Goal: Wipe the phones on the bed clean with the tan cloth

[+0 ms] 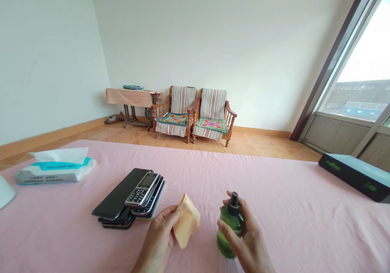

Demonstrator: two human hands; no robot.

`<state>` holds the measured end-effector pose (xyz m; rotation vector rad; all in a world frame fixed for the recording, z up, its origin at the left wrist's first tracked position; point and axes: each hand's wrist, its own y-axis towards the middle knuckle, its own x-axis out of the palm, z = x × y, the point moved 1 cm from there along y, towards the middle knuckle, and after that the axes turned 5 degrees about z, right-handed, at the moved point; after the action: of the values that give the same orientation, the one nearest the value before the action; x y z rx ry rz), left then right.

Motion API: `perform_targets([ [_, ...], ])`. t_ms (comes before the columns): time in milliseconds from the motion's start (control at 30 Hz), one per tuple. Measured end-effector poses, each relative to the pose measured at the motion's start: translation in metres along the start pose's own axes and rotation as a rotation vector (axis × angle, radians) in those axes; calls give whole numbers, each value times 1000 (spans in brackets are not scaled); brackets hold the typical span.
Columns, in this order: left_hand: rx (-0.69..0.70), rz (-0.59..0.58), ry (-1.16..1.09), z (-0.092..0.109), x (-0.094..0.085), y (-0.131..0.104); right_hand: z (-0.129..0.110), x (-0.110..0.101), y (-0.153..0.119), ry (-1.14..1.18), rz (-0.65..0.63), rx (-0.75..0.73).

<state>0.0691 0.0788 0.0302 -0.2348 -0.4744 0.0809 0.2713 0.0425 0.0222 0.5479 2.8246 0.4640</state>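
Observation:
Pinched between the thumb and fingers of my left hand (163,230) is a small yellow cloth (188,223), its free end hanging over the pink sheet. My right hand (251,240) is closed around a green spray bottle (227,248) with a black pump top. The bottle stands upright, thumb on its near side and fingers behind it. Left of my left hand lie stacked phones: a silver keypad phone (143,189) rests on top of other phones, beside a large black smartphone (118,196) that tops its own pile.
A tissue pack (55,175) lies at the left, with a white object (4,191) at the frame edge. At the right sits a black box (350,177). Pink cloth (289,216) covers the surface. Beyond it are two wooden chairs (213,104) and a covered table (131,97).

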Motion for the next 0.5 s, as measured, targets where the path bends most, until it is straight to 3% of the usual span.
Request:
perform_targets([
  [233,-27,-6,-4,-2,1,1,7,16,-5,-326,20,-352],
  [500,-18,-30,-81,5,5,-3,-13,20,-5,-323,88,-449],
])
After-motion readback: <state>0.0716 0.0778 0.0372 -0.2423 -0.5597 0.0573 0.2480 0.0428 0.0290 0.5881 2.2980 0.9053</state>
